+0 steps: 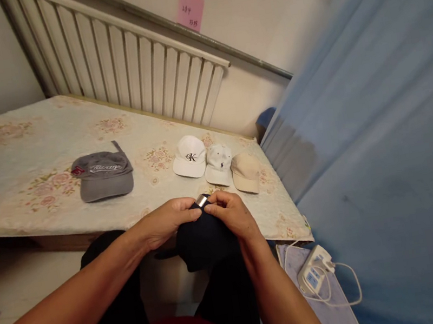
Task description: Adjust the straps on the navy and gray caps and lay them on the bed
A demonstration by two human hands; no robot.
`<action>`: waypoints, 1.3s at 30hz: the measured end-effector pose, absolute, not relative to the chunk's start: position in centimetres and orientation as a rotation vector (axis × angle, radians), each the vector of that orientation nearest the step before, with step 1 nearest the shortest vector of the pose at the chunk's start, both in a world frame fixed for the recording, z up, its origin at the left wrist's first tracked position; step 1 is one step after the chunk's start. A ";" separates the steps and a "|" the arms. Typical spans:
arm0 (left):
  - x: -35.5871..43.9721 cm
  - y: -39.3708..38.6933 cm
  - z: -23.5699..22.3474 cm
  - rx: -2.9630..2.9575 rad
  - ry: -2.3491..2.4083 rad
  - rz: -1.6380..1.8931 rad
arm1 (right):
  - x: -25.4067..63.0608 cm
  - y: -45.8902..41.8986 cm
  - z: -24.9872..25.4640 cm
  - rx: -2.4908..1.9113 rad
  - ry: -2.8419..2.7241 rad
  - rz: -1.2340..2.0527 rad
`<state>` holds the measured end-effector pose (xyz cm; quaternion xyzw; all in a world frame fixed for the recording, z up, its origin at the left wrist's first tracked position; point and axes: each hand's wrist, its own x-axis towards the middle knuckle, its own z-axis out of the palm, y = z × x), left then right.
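Observation:
A dark cap (206, 240) is held over my lap, with a shiny metal buckle (201, 201) on its strap facing up. My left hand (168, 220) pinches the strap on the left of the buckle. On the other side, my right hand (233, 213) grips the strap and the cap's edge. Beyond my hands, a white cap with black letters (189, 157), a white cap with a small dark logo (218, 165) and a beige cap (246, 171) sit in a row. Farther left lies a grey cap (105, 174) with white lettering.
The caps rest on a bed with a floral cover (145, 124). Behind it stands a white radiator (122, 62) below a pink note (191, 10). A blue curtain (370, 121) hangs at the right, near a white power strip (315, 271) with cables.

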<state>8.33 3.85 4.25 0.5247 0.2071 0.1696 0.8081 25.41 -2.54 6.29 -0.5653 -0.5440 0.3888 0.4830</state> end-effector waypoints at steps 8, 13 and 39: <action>8.6 3.3 4.2 1.129 0.599 0.496 | 24.6 -3.1 6.5 -1.405 -1.547 0.690; 8.1 3.5 3.8 1.129 0.543 0.480 | 24.4 -3.6 6.2 -1.408 -1.480 0.740; 7.3 4.4 3.5 1.344 0.461 0.203 | 25.8 -3.7 4.3 -1.223 -1.136 1.304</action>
